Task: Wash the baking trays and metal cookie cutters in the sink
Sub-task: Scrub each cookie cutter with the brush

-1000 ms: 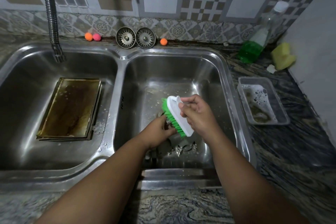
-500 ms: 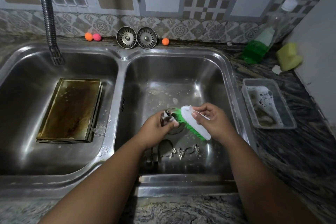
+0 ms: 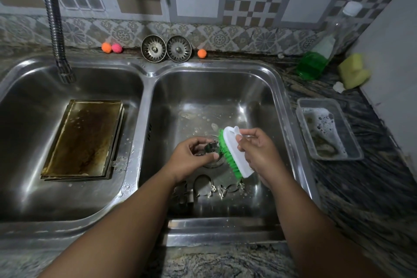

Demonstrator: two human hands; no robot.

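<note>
Over the right sink basin (image 3: 259, 97), my left hand (image 3: 191, 158) pinches a small metal cookie cutter (image 3: 208, 148). My right hand (image 3: 257, 153) grips a white scrub brush (image 3: 234, 153) whose green bristles press against the cutter. More metal cookie cutters (image 3: 214, 189) lie on the basin floor just below my hands, partly hidden by my left wrist. A stack of stained, brownish baking trays (image 3: 83, 140) rests flat in the left basin (image 3: 27, 187).
A flexible tap hose (image 3: 56, 36) hangs over the left basin. Two sink strainers (image 3: 165, 48) and small coloured balls (image 3: 111, 48) line the back ledge. On the right counter stand a green soap bottle (image 3: 316, 61), a yellow sponge (image 3: 353, 71) and a clear tub (image 3: 329, 131) of sudsy water.
Both hands have dropped lower in the right basin. The brush has swung from upright to slanting against the cutter, which now shows between my left fingers.
</note>
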